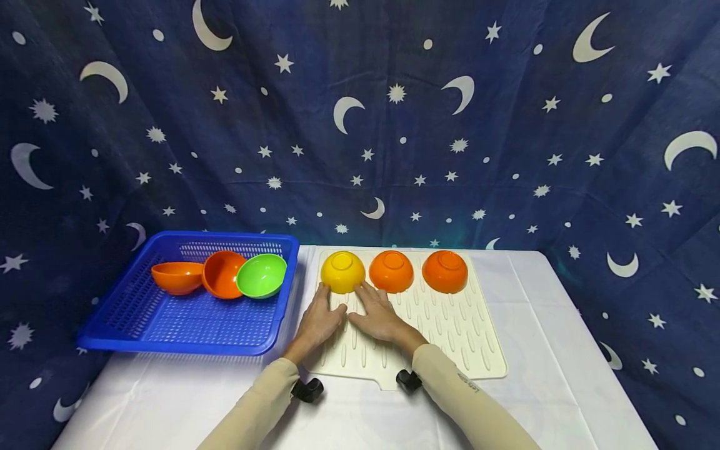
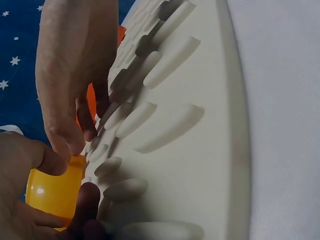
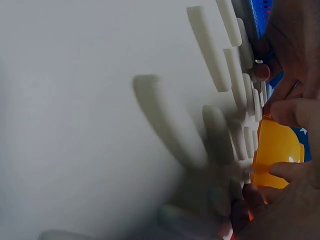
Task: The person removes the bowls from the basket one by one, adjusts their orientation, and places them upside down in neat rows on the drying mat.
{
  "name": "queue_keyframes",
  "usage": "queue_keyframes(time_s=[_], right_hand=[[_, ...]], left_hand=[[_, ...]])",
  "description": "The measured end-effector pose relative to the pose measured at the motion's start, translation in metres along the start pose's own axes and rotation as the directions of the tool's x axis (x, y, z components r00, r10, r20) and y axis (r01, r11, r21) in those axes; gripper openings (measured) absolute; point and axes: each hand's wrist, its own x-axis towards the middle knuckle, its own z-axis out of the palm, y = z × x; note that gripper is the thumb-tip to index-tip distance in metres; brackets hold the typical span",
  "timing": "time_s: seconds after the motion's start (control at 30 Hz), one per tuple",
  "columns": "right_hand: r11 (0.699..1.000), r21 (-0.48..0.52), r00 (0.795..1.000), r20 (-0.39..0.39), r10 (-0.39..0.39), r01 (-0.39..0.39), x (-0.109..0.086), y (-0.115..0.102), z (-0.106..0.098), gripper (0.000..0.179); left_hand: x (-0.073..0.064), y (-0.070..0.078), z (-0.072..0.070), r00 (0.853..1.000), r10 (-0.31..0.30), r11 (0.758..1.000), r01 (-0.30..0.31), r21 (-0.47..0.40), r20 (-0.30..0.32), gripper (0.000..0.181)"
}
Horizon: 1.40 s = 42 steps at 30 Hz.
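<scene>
The glossy yellow round plastic-looking bowl (image 1: 342, 270) sits upside down at the back left of a cream ridged mat (image 1: 480, 350). My left hand (image 1: 319, 319) and right hand (image 1: 381, 315) lie open, fingers loosely extended, fingertips at its near side. Two upturned orange round bowls (image 1: 391, 272) continue the row rightward. Left of the mat, a blue perforated plastic basket (image 1: 180, 345) holds two orange bowls (image 1: 177, 277) and a bright green one (image 1: 261, 277).

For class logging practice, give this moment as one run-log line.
left hand: at yellow bowl; right hand: at yellow bowl; mat: yellow bowl, two orange bowls, upturned; basket: green bowl, two orange bowls
</scene>
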Motion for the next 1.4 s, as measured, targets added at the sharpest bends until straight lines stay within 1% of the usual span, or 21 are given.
queue_keyframes(time_s=[0.07, 0.17, 0.3, 0.4, 0.53, 0.57, 0.7, 0.8, 0.93, 1.0, 1.1, 1.13, 1.17, 1.2, 1.23, 1.27, 1.3, 1.33, 1.4], right_hand=[[0.999, -0.052, 1.0, 0.01, 0.003, -0.003, 0.001, -0.001, 0.001, 0.074], [0.997, -0.077, 1.0, 0.008, 0.005, -0.005, 0.002, -0.002, 0.002, 0.076], [0.998, -0.055, 1.0, 0.002, 0.006, -0.005, -0.002, 0.001, 0.003, 0.075], [1.0, -0.007, 1.0, 0.008, -0.005, 0.005, -0.011, 0.003, 0.004, 0.07], [0.998, 0.059, 0.999, 0.024, -0.032, 0.031, -0.033, 0.005, -0.001, 0.057], [0.997, 0.071, 0.999, 0.019, -0.043, 0.042, -0.039, 0.006, -0.003, 0.054], [0.995, 0.084, 0.998, -0.015, -0.061, 0.062, -0.066, 0.01, -0.014, 0.047], [0.996, 0.079, 0.998, -0.047, -0.044, 0.048, -0.083, 0.013, -0.021, 0.045], [0.999, 0.038, 0.999, -0.053, -0.011, 0.013, -0.108, 0.016, -0.03, 0.038], [1.0, 0.002, 0.999, -0.054, -0.002, 0.003, -0.12, 0.017, -0.034, 0.036], [0.998, -0.067, 0.996, -0.082, -0.026, 0.02, -0.138, 0.023, -0.037, 0.033], [0.995, -0.091, 0.995, -0.094, -0.04, 0.031, -0.144, 0.027, -0.038, 0.032], [0.993, -0.113, 0.993, -0.108, -0.054, 0.041, -0.15, 0.031, -0.039, 0.032], [0.989, -0.136, 0.99, -0.126, -0.071, 0.054, -0.155, 0.035, -0.04, 0.032], [0.984, -0.165, 0.986, -0.142, -0.087, 0.063, -0.161, 0.04, -0.042, 0.032], [0.98, -0.187, 0.983, -0.159, -0.095, 0.065, -0.167, 0.046, -0.043, 0.033], [0.975, -0.214, 0.979, -0.174, -0.102, 0.064, -0.172, 0.051, -0.044, 0.034], [0.968, -0.242, 0.977, -0.186, -0.106, 0.058, -0.176, 0.057, -0.046, 0.036], [0.958, -0.283, 0.974, -0.207, -0.096, 0.035, -0.185, 0.068, -0.05, 0.041]], left_hand=[[0.0, 0.0, 0.0, 1.0, 0.003, 1.0, -0.003, 0.008, 0.006, 0.073], [0.001, -0.001, -0.001, 1.0, 0.01, 1.0, -0.01, 0.019, 0.017, 0.075], [0.002, -0.002, -0.003, 0.999, 0.021, 1.0, -0.021, 0.002, 0.025, 0.074], [-0.004, -0.002, -0.004, 0.999, 0.037, 0.999, -0.037, -0.02, 0.024, 0.07], [-0.021, 0.002, -0.007, 0.996, 0.083, 0.996, -0.084, 0.018, 0.033, 0.051], [-0.025, 0.003, -0.009, 0.993, 0.108, 0.993, -0.109, 0.036, 0.036, 0.045], [-0.045, 0.008, -0.017, 0.977, 0.203, 0.975, -0.207, 0.081, 0.058, 0.028], [-0.06, 0.011, -0.025, 0.964, 0.255, 0.96, -0.261, 0.103, 0.071, 0.022], [-0.076, 0.013, -0.035, 0.95, 0.302, 0.941, -0.31, 0.138, 0.077, 0.011], [-0.083, 0.013, -0.041, 0.947, 0.314, 0.934, -0.321, 0.154, 0.07, 0.006], [-0.093, 0.012, -0.051, 0.942, 0.331, 0.927, -0.335, 0.171, 0.051, 0.003], [-0.096, 0.011, -0.055, 0.939, 0.341, 0.924, -0.342, 0.172, 0.036, 0.002], [-0.099, 0.011, -0.06, 0.933, 0.36, 0.918, -0.357, 0.171, 0.018, 0.004], [-0.101, 0.01, -0.064, 0.918, 0.396, 0.904, -0.39, 0.174, -0.002, 0.008], [-0.103, 0.009, -0.069, 0.894, 0.448, 0.882, -0.439, 0.172, -0.02, 0.011], [-0.103, 0.007, -0.074, 0.855, 0.517, 0.846, -0.503, 0.177, -0.04, 0.014], [-0.104, 0.007, -0.08, 0.807, 0.589, 0.799, -0.57, 0.191, -0.053, 0.016], [-0.103, 0.006, -0.086, 0.75, 0.659, 0.743, -0.635, 0.214, -0.063, 0.015], [-0.099, 0.006, -0.1, 0.623, 0.779, 0.616, -0.742, 0.263, -0.066, 0.013]])
